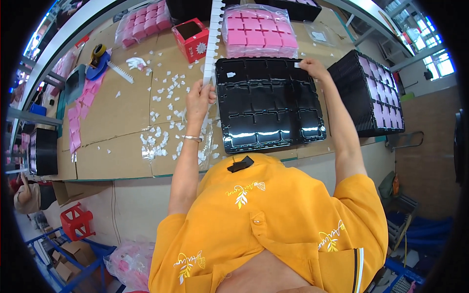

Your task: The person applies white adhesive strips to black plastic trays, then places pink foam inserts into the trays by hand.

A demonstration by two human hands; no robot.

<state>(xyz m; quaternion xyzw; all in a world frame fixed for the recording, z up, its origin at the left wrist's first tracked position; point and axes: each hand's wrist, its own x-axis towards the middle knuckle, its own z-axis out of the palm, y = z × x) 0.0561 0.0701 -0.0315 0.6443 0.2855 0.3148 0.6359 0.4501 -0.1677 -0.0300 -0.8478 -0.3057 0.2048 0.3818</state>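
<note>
A black plastic tray (267, 105) with empty square compartments lies on the cardboard-covered table in front of me. My left hand (199, 100) grips a long white notched sticker strip (213, 36) that runs up along the tray's left side. My right hand (312, 67) is at the tray's far right corner, pinching a small white sticker (297, 64) against the rim. Another small white sticker (230, 74) sits in the tray's far left compartment.
A bagged stack of pink square items (258, 30) lies beyond the tray. A red box (191, 38) and another pink bag (144, 23) sit far left. Stacked black trays holding pink items (372, 95) stand at right. White paper scraps (166, 122) and a tape dispenser (97, 61) lie left.
</note>
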